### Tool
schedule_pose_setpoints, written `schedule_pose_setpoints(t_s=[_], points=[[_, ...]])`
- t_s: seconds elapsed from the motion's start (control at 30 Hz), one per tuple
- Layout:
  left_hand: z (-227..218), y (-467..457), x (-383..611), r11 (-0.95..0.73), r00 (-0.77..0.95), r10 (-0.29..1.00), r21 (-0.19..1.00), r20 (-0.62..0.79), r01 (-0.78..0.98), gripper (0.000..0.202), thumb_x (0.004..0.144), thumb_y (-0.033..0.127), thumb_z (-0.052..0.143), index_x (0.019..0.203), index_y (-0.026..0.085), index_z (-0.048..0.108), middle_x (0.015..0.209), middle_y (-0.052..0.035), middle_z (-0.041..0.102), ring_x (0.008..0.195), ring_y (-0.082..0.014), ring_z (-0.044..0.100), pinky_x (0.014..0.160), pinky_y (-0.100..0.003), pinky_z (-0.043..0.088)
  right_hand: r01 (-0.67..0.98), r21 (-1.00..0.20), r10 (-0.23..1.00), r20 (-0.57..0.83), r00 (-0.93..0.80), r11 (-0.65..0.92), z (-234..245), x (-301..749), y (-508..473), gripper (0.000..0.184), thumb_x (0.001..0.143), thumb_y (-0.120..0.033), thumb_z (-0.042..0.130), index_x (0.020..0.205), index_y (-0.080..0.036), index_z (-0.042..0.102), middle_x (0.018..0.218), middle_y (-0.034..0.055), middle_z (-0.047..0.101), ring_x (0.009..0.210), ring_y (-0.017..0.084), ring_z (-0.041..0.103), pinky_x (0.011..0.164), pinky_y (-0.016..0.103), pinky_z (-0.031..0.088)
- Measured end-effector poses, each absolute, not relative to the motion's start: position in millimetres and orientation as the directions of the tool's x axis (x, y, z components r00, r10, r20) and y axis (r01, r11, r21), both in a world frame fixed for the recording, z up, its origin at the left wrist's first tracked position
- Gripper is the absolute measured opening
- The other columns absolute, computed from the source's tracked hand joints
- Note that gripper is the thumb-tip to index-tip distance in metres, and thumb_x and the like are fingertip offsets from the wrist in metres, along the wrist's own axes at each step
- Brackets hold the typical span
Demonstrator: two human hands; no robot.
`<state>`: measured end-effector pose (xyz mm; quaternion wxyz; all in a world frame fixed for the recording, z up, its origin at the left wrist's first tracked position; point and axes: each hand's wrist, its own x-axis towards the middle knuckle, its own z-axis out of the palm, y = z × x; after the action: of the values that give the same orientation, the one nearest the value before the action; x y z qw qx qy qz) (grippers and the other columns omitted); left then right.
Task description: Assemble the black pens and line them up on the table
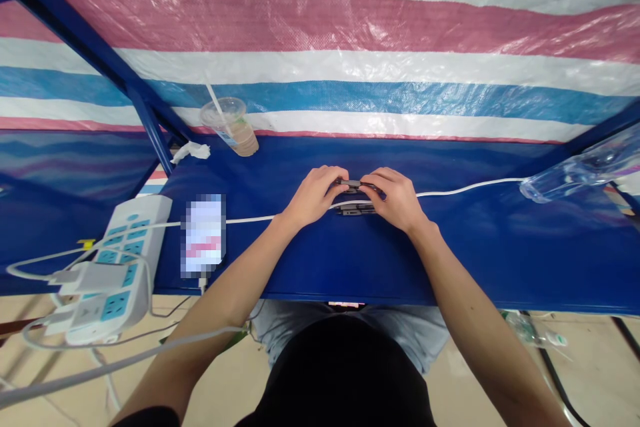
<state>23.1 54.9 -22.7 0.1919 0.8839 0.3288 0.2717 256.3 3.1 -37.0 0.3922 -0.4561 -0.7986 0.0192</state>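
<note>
My left hand (314,195) and my right hand (395,199) meet over the middle of the blue table (450,260). Both pinch a small dark flat part (354,183) between their fingertips, held just above the surface. Under the hands lie a few more small dark parts (356,209), beside a white cable (470,188) that runs across the table. What exactly the dark part is cannot be made out.
A phone (203,235) lies at the left, plugged in at its near end. A white power strip (117,267) with plugs hangs over the left edge. A plastic cup with a straw (235,125) stands at the back left, a clear bottle (580,175) lies at the right.
</note>
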Motion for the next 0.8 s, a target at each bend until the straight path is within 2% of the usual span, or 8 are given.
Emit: schedule_pose_setpoints(t_s=[0.1,0.23,0.37,0.5,0.57,0.67,0.73,0.8], points=[[-23.5,55.7,22.7,-0.709,0.638,0.685,0.524,0.352,0.472,0.029,0.114,0.042,0.045,0.107,0.023,0.065,0.107,-0.0050,0.076,0.099,-0.0230,0.066,0.094,-0.037,0.047,0.710,-0.395,0.745,0.608,-0.273,0.583,-36.9,256.0,3.2,0.016,0.106,-0.026,0.060,0.101,-0.023,0.075,0.100,0.0090,0.077,0.090,0.025,0.069,0.085,0.041,0.057],[-25.2,55.4,22.7,-0.696,0.611,0.696,0.563,0.378,0.445,0.026,0.109,0.044,0.058,0.126,0.024,0.062,0.115,-0.0054,0.075,0.104,-0.0231,0.069,0.094,-0.036,0.049,0.709,-0.404,0.751,0.602,-0.270,0.578,-36.4,256.3,3.1,0.017,0.107,-0.026,0.058,0.102,-0.023,0.074,0.099,0.0092,0.076,0.090,0.025,0.069,0.084,0.041,0.056],[-25.4,55.1,22.5,-0.724,0.630,0.675,0.510,0.384,0.465,0.013,0.109,0.034,0.057,0.114,0.023,0.062,0.106,-0.0042,0.073,0.094,-0.0216,0.067,0.087,-0.034,0.048,0.713,-0.387,0.743,0.608,-0.278,0.584,-36.0,256.0,2.8,0.018,0.107,-0.026,0.058,0.102,-0.022,0.074,0.099,0.0096,0.076,0.089,0.025,0.069,0.083,0.040,0.056],[-23.2,55.0,22.2,-0.717,0.641,0.680,0.506,0.356,0.480,0.021,0.112,0.038,0.050,0.108,0.022,0.063,0.105,-0.0043,0.075,0.095,-0.0224,0.066,0.088,-0.035,0.047,0.714,-0.379,0.738,0.612,-0.284,0.589,-36.0,255.5,2.8,0.017,0.107,-0.025,0.058,0.101,-0.022,0.074,0.099,0.0093,0.076,0.089,0.025,0.069,0.084,0.040,0.057],[-22.9,54.7,22.1,-0.709,0.639,0.682,0.534,0.355,0.461,0.023,0.113,0.042,0.049,0.112,0.023,0.064,0.109,-0.0043,0.076,0.100,-0.0229,0.067,0.091,-0.036,0.047,0.711,-0.386,0.739,0.614,-0.278,0.588,-36.1,255.6,2.9,0.017,0.107,-0.026,0.058,0.101,-0.022,0.074,0.099,0.0092,0.076,0.090,0.025,0.069,0.084,0.040,0.057],[-23.7,53.9,22.4,-0.691,0.607,0.696,0.589,0.384,0.419,0.027,0.109,0.043,0.059,0.129,0.025,0.060,0.117,-0.0051,0.075,0.105,-0.0230,0.070,0.093,-0.035,0.049,0.704,-0.390,0.733,0.623,-0.272,0.593,-36.3,255.8,3.0,0.018,0.107,-0.027,0.058,0.103,-0.021,0.074,0.100,0.0099,0.076,0.090,0.025,0.070,0.083,0.040,0.057],[-24.0,53.4,22.7,-0.695,0.604,0.694,0.582,0.392,0.422,0.025,0.108,0.041,0.060,0.127,0.024,0.060,0.117,-0.0054,0.075,0.104,-0.0226,0.070,0.094,-0.035,0.050,0.703,-0.390,0.733,0.622,-0.275,0.595,-36.5,255.6,3.0,0.018,0.108,-0.027,0.058,0.104,-0.021,0.074,0.100,0.0100,0.077,0.090,0.025,0.070,0.083,0.040,0.057],[-23.5,53.2,23.0,-0.711,0.624,0.681,0.548,0.382,0.440,0.017,0.111,0.037,0.055,0.117,0.024,0.063,0.114,-0.0049,0.075,0.101,-0.0221,0.069,0.094,-0.036,0.049,0.705,-0.385,0.734,0.618,-0.282,0.596,-36.8,255.1,3.1,0.019,0.108,-0.027,0.057,0.104,-0.021,0.075,0.099,0.0098,0.077,0.089,0.025,0.069,0.083,0.041,0.057]])
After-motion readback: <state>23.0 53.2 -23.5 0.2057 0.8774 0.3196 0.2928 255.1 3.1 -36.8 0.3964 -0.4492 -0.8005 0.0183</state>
